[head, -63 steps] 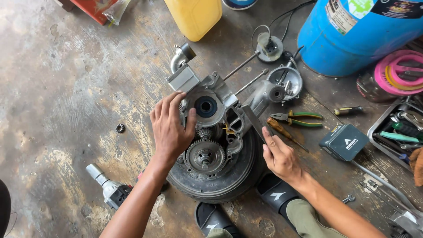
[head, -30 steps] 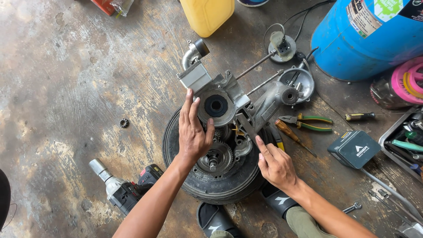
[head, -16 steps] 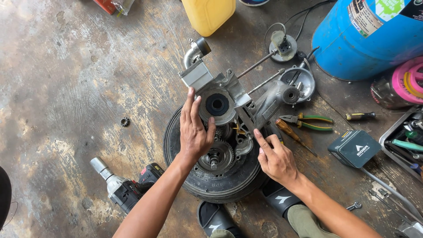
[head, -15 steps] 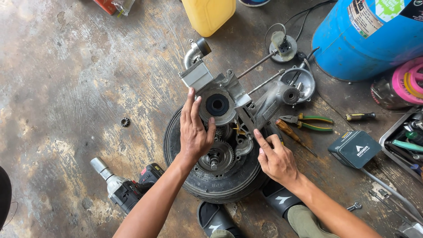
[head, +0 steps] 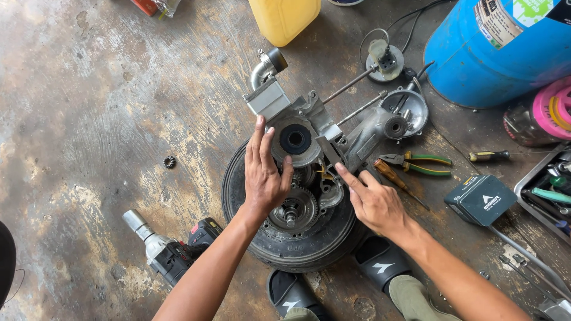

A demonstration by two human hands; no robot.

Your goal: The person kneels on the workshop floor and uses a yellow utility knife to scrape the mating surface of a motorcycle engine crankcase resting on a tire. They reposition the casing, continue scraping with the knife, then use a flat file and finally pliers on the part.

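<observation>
**Engine case steadied on a tyre, both hands on the metal**

The left hand [head: 264,178] is laid flat, fingers spread, against the left side of the engine case [head: 309,142], its fingertips reaching the rim of the round bearing seat [head: 295,139]; nothing is pinched, and the case seems to be braced by the palm. The right hand [head: 375,202] is held loosely open, the index finger extended and touching the case just right of its middle, near a small yellow part; nothing is gripped by it either.

The case is set on a tyre [head: 291,238] lying flat, apparently so that it is kept level and off the ground. A toothed gear [head: 291,209] is seen below the left palm. Two long studs point away toward a round cover [head: 404,107].

Pliers [head: 416,163] and a screwdriver [head: 395,178] are left just right of the case, within reach. An impact wrench [head: 166,249] lies at the lower left, and a small gear [head: 169,161] lies well apart on the left.

Everything rests on a stained, worn concrete floor [head: 89,119]. A blue drum [head: 493,47], a yellow can [head: 285,18] and a tool tray [head: 547,184] are ranged along the edges.
</observation>
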